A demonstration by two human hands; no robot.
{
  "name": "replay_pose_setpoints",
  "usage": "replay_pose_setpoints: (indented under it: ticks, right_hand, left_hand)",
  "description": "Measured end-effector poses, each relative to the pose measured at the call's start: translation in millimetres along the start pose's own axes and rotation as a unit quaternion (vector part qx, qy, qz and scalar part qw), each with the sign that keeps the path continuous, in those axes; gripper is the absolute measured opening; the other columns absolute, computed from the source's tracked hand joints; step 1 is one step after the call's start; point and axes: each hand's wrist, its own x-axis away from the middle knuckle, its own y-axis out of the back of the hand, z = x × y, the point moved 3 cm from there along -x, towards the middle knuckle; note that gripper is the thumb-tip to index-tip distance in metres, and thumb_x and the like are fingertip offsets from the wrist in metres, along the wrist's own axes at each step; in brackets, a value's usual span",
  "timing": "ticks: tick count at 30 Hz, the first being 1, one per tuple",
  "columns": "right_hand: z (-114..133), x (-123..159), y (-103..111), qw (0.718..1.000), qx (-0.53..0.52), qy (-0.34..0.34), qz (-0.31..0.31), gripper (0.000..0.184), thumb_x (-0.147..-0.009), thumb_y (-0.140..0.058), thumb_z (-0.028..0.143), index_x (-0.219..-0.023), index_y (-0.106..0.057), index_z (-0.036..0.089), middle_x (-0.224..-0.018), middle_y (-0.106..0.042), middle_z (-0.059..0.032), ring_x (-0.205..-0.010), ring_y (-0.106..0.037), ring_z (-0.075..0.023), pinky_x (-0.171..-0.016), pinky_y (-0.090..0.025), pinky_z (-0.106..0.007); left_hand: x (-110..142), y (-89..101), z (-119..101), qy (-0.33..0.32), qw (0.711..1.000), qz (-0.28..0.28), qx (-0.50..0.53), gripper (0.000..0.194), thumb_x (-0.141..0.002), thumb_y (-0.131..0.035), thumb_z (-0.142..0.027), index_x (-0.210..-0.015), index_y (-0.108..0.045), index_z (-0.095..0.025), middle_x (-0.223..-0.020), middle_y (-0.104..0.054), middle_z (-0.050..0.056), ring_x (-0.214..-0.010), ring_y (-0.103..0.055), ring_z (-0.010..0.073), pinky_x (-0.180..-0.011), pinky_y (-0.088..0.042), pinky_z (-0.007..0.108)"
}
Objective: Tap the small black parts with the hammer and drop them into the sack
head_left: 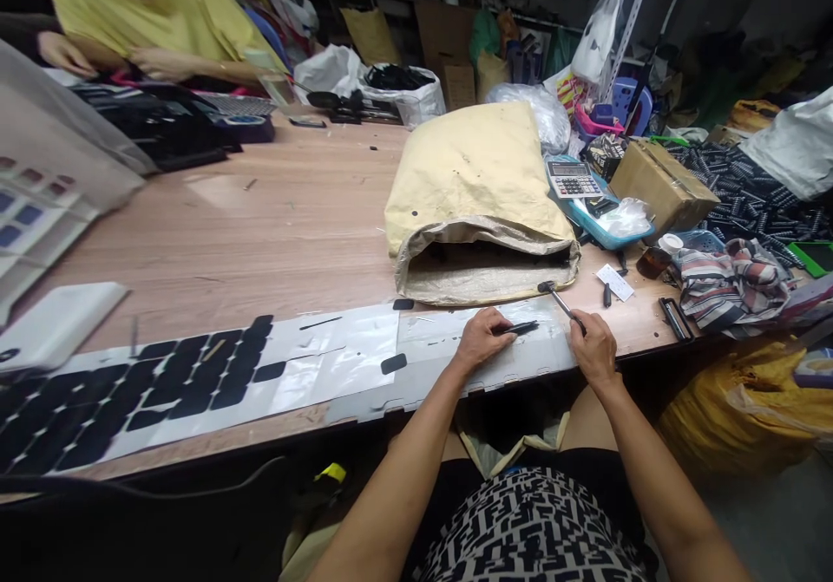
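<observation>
My left hand (482, 336) is closed on a slim, dark, pointed piece (522, 328), held low over the pale board (429, 348) at the table's front edge. The piece's exact kind cannot be made out. In my right hand (593, 345) is a small hammer (558, 297) with a metal shaft and a dark head, tilted up and to the left. Its head lies in front of the lower lip of a cream sack (475, 166), whose mouth gapes toward me with a dark inside. Black rounded pads (195, 365) lie in rows on a white sheet (325, 348) at left.
Beyond the sack, a blue tray (612, 233) carries a calculator (573, 179), next to a cardboard box (664, 185). A striped cloth (732, 287) and a brown bottle (657, 257) sit at right. Someone in yellow (162, 18) works across the table. A yellow bag (742, 408) stands below right.
</observation>
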Motion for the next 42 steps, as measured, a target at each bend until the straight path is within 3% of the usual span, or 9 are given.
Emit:
replay_pose_setpoints:
  ticks: [7, 16, 19, 26, 31, 34, 36, 38, 42]
  right_hand:
    - [-14.2, -24.1, -29.4, 0.988, 0.141, 0.056, -0.007, 0.030, -0.094, -0.050, 0.021, -0.114, -0.071, 0.021, -0.091, -0.062, -0.0078, -0.085, -0.050, -0.0212, -0.077, -0.037, -0.031]
    - [-9.3, -22.2, -30.2, 0.979, 0.197, 0.058, 0.017, 0.027, -0.095, -0.051, 0.024, -0.118, -0.065, 0.023, -0.097, -0.058, -0.0075, -0.089, -0.046, -0.0223, -0.073, -0.032, -0.032]
    - [-8.7, -22.7, -29.3, 0.978, 0.199, 0.060, 0.019, 0.027, -0.095, -0.051, 0.024, -0.118, -0.064, 0.023, -0.097, -0.058, -0.0074, -0.089, -0.046, -0.0225, -0.073, -0.032, -0.032]
    - [-6.3, -22.3, -29.2, 0.979, 0.192, 0.061, 0.018, 0.026, -0.094, -0.051, 0.022, -0.116, -0.064, 0.021, -0.097, -0.057, -0.0083, -0.089, -0.045, -0.0228, -0.072, -0.031, -0.032]
    - [-6.3, -21.8, -28.6, 0.978, 0.197, 0.062, 0.014, 0.025, -0.094, -0.051, 0.023, -0.116, -0.064, 0.021, -0.095, -0.057, -0.0082, -0.088, -0.045, -0.0230, -0.071, -0.031, -0.032]
    - [-7.8, -21.7, -29.8, 0.978, 0.199, 0.058, 0.015, 0.026, -0.094, -0.051, 0.022, -0.117, -0.063, 0.021, -0.095, -0.056, -0.0086, -0.089, -0.045, -0.0231, -0.071, -0.030, -0.032]
    - [-8.4, -21.7, -30.8, 0.978, 0.201, 0.061, 0.014, 0.027, -0.094, -0.051, 0.022, -0.118, -0.063, 0.021, -0.095, -0.057, -0.0087, -0.089, -0.045, -0.0230, -0.071, -0.029, -0.032]
    - [-8.5, -21.8, -31.4, 0.977, 0.204, 0.066, 0.009, 0.026, -0.094, -0.050, 0.022, -0.117, -0.064, 0.021, -0.095, -0.057, -0.0085, -0.088, -0.045, -0.0229, -0.071, -0.029, -0.032]
    - [-8.1, -21.9, -31.6, 0.975, 0.209, 0.071, 0.002, 0.026, -0.093, -0.051, 0.022, -0.116, -0.064, 0.021, -0.093, -0.057, -0.0078, -0.088, -0.046, -0.0229, -0.071, -0.030, -0.033]
  left_hand:
    - [0.4, -1.9, 5.7, 0.002, 1.000, 0.024, -0.009, 0.012, -0.083, -0.068, -0.032, -0.085, -0.073, -0.021, -0.085, -0.066, 0.003, -0.086, -0.061, 0.0200, -0.080, -0.048, 0.033]
    - [3.8, 3.0, -8.3, -0.005, 0.998, 0.060, -0.035, 0.023, -0.093, -0.053, -0.034, -0.081, -0.067, -0.022, -0.088, -0.064, 0.004, -0.089, -0.055, 0.0218, -0.086, -0.043, 0.038]
    - [22.7, 3.3, -22.5, -0.035, 0.996, 0.073, -0.046, 0.020, -0.093, -0.055, -0.034, -0.086, -0.069, -0.022, -0.099, -0.066, 0.006, -0.094, -0.055, 0.0230, -0.091, -0.043, 0.041]
    - [100.1, -8.0, -49.5, -0.086, 0.981, 0.107, -0.139, 0.010, -0.087, -0.066, -0.028, -0.094, -0.073, -0.027, -0.136, -0.058, 0.008, -0.124, -0.048, 0.0318, -0.105, -0.042, 0.052]
    - [119.9, -21.4, -54.2, -0.095, 0.972, 0.078, -0.199, 0.016, -0.079, -0.075, -0.028, -0.095, -0.073, -0.029, -0.146, -0.052, 0.008, -0.130, -0.045, 0.0369, -0.108, -0.039, 0.059]
    - [107.1, -17.2, -54.7, -0.088, 0.982, 0.030, -0.162, 0.017, -0.081, -0.075, -0.035, -0.096, -0.072, -0.027, -0.133, -0.062, 0.010, -0.123, -0.051, 0.0339, -0.104, -0.043, 0.053]
    - [83.9, -3.9, -48.3, -0.067, 0.988, -0.027, -0.136, 0.015, -0.086, -0.070, -0.036, -0.095, -0.071, -0.025, -0.117, -0.068, 0.009, -0.111, -0.058, 0.0294, -0.099, -0.046, 0.048]
    - [49.0, 16.4, -33.1, -0.024, 0.987, -0.093, -0.127, 0.016, -0.090, -0.063, -0.036, -0.097, -0.069, -0.023, -0.104, -0.070, 0.009, -0.101, -0.061, 0.0264, -0.094, -0.048, 0.044]
    - [-36.7, 61.8, 15.8, 0.128, 0.959, -0.198, -0.158, 0.028, -0.089, -0.058, -0.038, -0.108, -0.066, -0.018, -0.100, -0.067, 0.013, -0.100, -0.062, 0.0299, -0.091, -0.050, 0.045]
